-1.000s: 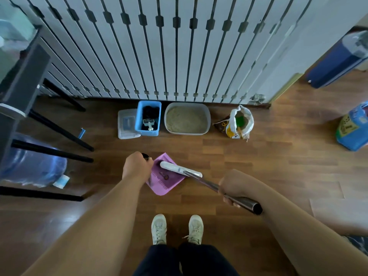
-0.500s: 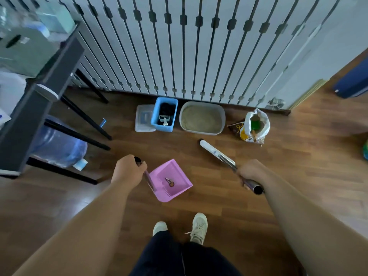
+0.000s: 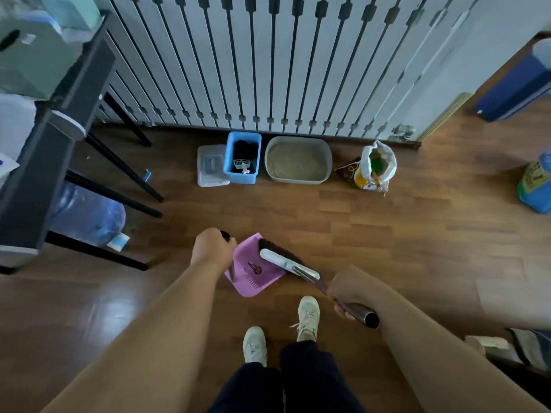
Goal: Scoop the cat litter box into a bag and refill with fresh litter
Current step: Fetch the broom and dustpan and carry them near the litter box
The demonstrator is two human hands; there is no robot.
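I stand on a wood floor facing a white railing. My left hand [image 3: 212,247] grips the handle of a pink dustpan [image 3: 250,280] that holds a small brown bit. My right hand [image 3: 347,290] grips the metal handle of a broom [image 3: 286,262], whose head lies at the dustpan's mouth. By the railing sits a grey litter box [image 3: 298,160] filled with tan litter. Left of it stands a blue bin [image 3: 242,158] with a black bag and a white scoop inside. An open litter sack [image 3: 374,168] stands to the right.
A clear lidded container [image 3: 211,165] sits left of the blue bin. A dark table frame [image 3: 53,138] and a water jug [image 3: 86,216] fill the left side. A blue jug [image 3: 535,186] and a dark blue bin [image 3: 512,84] are at the right.
The broom head swung back from the open floor near the litter box to the dustpan's mouth. My right hand drew in toward me. The dustpan stayed low in my left hand.
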